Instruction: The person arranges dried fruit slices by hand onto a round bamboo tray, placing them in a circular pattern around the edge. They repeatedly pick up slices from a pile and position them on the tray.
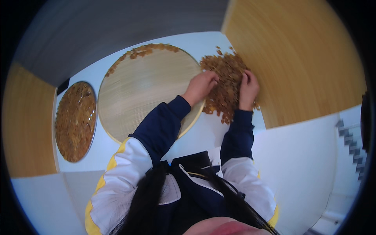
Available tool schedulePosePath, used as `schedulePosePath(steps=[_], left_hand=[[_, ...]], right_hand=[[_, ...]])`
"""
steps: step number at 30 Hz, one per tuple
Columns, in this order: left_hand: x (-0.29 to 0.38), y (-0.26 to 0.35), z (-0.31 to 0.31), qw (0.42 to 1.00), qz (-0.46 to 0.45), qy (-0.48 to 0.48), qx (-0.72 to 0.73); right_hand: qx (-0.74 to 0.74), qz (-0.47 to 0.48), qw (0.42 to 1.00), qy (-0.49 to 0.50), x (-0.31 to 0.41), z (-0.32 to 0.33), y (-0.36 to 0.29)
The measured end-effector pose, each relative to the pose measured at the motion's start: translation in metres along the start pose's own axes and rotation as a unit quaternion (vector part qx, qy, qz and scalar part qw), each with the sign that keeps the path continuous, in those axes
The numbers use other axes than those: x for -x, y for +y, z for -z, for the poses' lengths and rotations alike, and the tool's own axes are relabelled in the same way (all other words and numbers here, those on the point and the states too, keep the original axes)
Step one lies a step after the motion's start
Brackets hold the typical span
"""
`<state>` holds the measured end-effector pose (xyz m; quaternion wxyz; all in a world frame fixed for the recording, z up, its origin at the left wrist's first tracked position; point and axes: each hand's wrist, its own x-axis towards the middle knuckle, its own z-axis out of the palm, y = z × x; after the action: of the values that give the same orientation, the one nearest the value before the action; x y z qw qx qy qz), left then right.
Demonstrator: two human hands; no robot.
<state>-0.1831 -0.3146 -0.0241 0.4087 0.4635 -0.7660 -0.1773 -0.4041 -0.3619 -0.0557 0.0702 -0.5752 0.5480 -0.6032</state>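
A heap of thin, amber-brown dried pieces (226,85) lies on the white tabletop at the right. My left hand (201,85) is at the heap's left side with its fingers bent in among the pieces, over the rim of a round woven bamboo tray (138,100). My right hand (249,89) rests at the heap's right side, thumb and fingertips close together. Whether either hand grips a piece cannot be told. Similar pieces (141,52) line the tray's far edge in a curved band. At the left, a round, shiny-rimmed dish (95,117) is full of such brown pieces.
The white tabletop (188,145) carries everything. A wood-grain panel (293,64) stands close beside the heap at the right, another (30,126) beyond the dish at the left. A dark grey panel (141,20) runs along the back. A few pieces lie scattered behind the heap.
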Motion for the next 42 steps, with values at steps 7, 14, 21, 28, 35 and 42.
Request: schedulePosePath(steps=[7, 14, 21, 28, 35, 42], left_hand=[[0.034, -0.028, 0.070, 0.994, 0.094, 0.042, 0.028], [0.068, -0.088, 0.162, 0.978, 0.160, 0.131, -0.018], [0.091, -0.145, 0.223, 0.954, 0.225, 0.177, -0.093], [0.089, -0.194, 0.250, 0.917, 0.256, 0.275, -0.136], [0.065, -0.216, 0.242, 0.900, 0.241, 0.331, -0.151], [0.066, -0.224, 0.229, 0.896, 0.232, 0.351, -0.140]], right_hand=[[-0.035, -0.028, 0.998, -0.033, 0.000, 0.005, -0.022], [-0.111, -0.029, 0.959, -0.259, 0.016, -0.026, -0.112], [-0.079, 0.072, 0.884, -0.455, 0.039, -0.122, -0.170], [-0.052, 0.097, 0.924, -0.367, 0.049, -0.225, -0.171], [-0.027, 0.120, 0.953, -0.278, 0.047, -0.288, -0.166], [-0.012, 0.119, 0.959, -0.255, 0.057, -0.305, -0.151]])
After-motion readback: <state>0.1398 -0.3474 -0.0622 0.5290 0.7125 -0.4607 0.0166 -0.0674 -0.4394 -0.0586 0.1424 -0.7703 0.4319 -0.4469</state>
